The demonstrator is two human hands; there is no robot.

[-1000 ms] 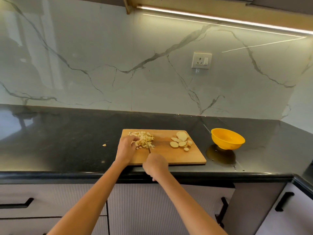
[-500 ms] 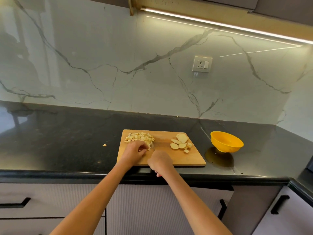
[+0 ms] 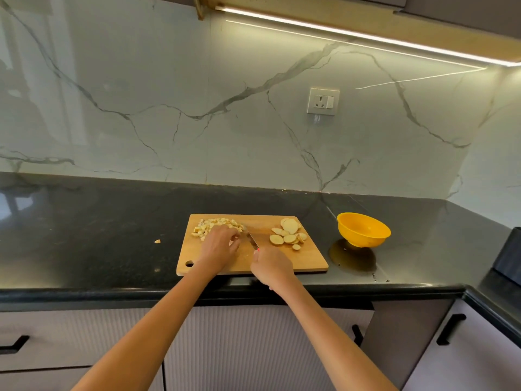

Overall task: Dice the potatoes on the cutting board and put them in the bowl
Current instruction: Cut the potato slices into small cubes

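A wooden cutting board (image 3: 307, 258) lies on the black counter. Diced potato (image 3: 214, 224) is heaped at its far left corner. Round potato slices (image 3: 287, 234) lie at its far right. My left hand (image 3: 220, 246) rests on the board just in front of the dice, fingers curled down over pieces I cannot see clearly. My right hand (image 3: 270, 265) grips a knife handle; the knife blade (image 3: 251, 239) points away toward the dice, between both hands. A yellow bowl (image 3: 363, 230) stands on the counter right of the board, tilted, nothing visible inside.
One stray potato bit (image 3: 157, 241) lies on the black counter (image 3: 98, 235) left of the board. A dark object (image 3: 510, 255) sits at the far right edge. A marble backsplash with a wall socket (image 3: 323, 101) rises behind. Drawers with black handles are below.
The view has shifted a little. Both hands have stayed at the board's front left; the knife blade now shows between them, pointing at the dice.
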